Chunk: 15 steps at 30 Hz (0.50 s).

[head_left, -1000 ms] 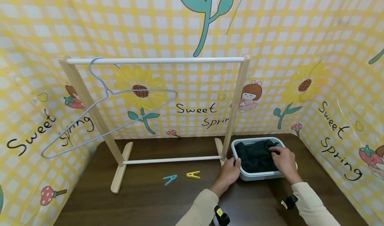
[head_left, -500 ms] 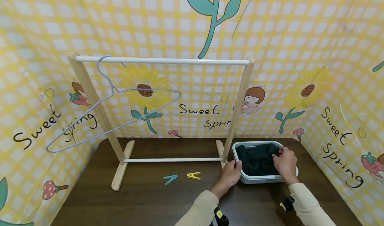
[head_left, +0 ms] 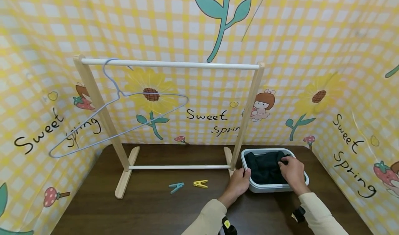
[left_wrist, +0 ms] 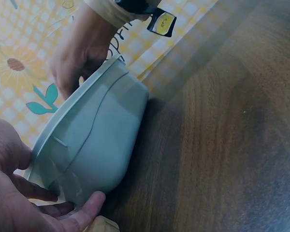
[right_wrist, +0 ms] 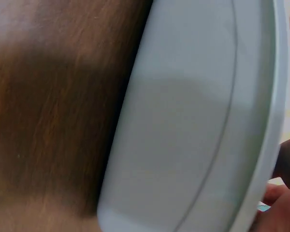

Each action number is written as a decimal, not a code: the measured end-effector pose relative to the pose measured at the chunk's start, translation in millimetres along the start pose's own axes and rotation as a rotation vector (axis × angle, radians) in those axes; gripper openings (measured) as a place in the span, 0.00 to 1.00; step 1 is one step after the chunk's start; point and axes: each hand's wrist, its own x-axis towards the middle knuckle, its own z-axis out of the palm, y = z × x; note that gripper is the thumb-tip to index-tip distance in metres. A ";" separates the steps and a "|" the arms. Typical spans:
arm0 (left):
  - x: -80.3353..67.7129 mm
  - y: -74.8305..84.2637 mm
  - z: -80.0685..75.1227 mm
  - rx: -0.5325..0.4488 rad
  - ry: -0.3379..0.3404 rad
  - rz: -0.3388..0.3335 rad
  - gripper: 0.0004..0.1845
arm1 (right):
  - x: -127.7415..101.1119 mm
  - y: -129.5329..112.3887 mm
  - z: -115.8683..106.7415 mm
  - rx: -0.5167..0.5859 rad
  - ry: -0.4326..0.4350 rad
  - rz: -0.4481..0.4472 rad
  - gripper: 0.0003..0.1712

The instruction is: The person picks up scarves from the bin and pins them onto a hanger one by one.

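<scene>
In the head view a light grey-green plastic basin (head_left: 270,189) sits on the table, right of the rack. Dark green cloth (head_left: 263,167) lies bunched inside it. My left hand (head_left: 239,182) holds the basin's left end, thumb at the rim; the left wrist view shows the fingers (left_wrist: 89,208) spread along the outer wall. Over the basin's right side, my right hand (head_left: 293,172) pinches a bit of the cloth between thumb and fingertips. The right wrist view is mostly filled by the basin wall (right_wrist: 174,121), with part of the right hand (right_wrist: 282,210) at the lower right corner.
A wooden rack with a white top rail (head_left: 187,64) stands left of the basin, its right foot (head_left: 229,157) close to it. A lilac hanger (head_left: 120,94) hangs at the rail's left. Blue (head_left: 176,187) and yellow (head_left: 200,183) clothespins lie on the table in front.
My right hand's fingertips shift right along the cloth, then back left. My left hand stays at the basin's left end. The head view tilts and shifts slightly.
</scene>
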 end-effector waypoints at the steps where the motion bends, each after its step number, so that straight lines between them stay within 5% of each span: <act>1: -0.2 -0.5 0.7 0.000 0.001 0.005 0.17 | -2.1 -0.2 -0.9 0.009 0.032 -0.022 0.15; 5: 1.0 -2.7 1.8 0.000 0.003 0.020 0.17 | -4.8 -1.1 -11.2 -0.031 0.020 -0.051 0.16; 11: 3.7 -3.6 2.0 0.012 0.004 0.037 0.17 | -1.5 -9.1 -23.0 -0.190 -0.267 0.121 0.23; 15: 3.1 -3.1 1.8 0.029 -0.006 0.031 0.18 | 1.6 -10.9 -19.2 -0.227 -0.335 0.128 0.23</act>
